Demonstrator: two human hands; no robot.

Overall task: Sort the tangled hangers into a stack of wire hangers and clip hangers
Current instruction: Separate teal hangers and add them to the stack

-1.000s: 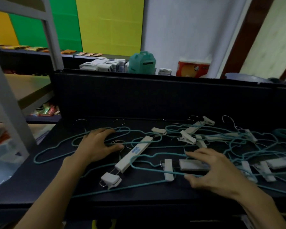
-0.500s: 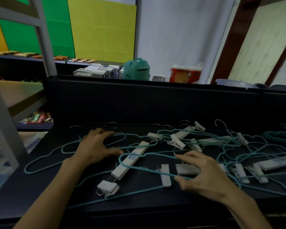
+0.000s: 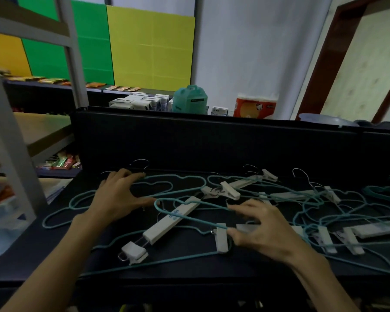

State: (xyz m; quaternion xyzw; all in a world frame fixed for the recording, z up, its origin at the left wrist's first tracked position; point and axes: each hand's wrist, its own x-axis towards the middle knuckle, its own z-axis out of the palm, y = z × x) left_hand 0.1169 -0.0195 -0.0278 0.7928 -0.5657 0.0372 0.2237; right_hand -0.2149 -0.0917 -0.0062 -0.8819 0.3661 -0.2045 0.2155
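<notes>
In the head view, the person is leaning over a dark tabletop [image 3: 212,264] on which teal wire hangers [image 3: 180,180] and white clip hangers [image 3: 173,218] are lying mixed together. The left hand [image 3: 119,197] is resting flat on the left part of the tangle, with its fingers spread and nearly straight; the fingertips are pressing on a teal wire near a metal hook [image 3: 140,163] at the far edge. It is not gripping anything, as far as I can see. The right hand [image 3: 261,226] is hovering low over the middle of the pile with its fingers bent and spread. Its thumb is touching the white clip [image 3: 221,238] of one clip hanger and the fingers are lying over that hanger's white bar, but I cannot tell whether it is really pinching it or only touching it.

The long white clip hanger is lying diagonally between the two hands, and a teal wire is crossing over it. More clip hangers are lying to the right, threaded through teal wires. At the far right edge some teal hangers [image 3: 383,191] are lying a little apart from the rest; this may be the beginning of a wire stack, but it is partly cut off by the frame.

In my judgement the sorting is only starting: no stack of clip hangers is showing, and almost all the hangers are waiting to be untangled.

Behind the tabletop, a shelf is carrying small boxes [image 3: 140,102], a teal container [image 3: 189,99] and a red packet [image 3: 254,106].
</notes>
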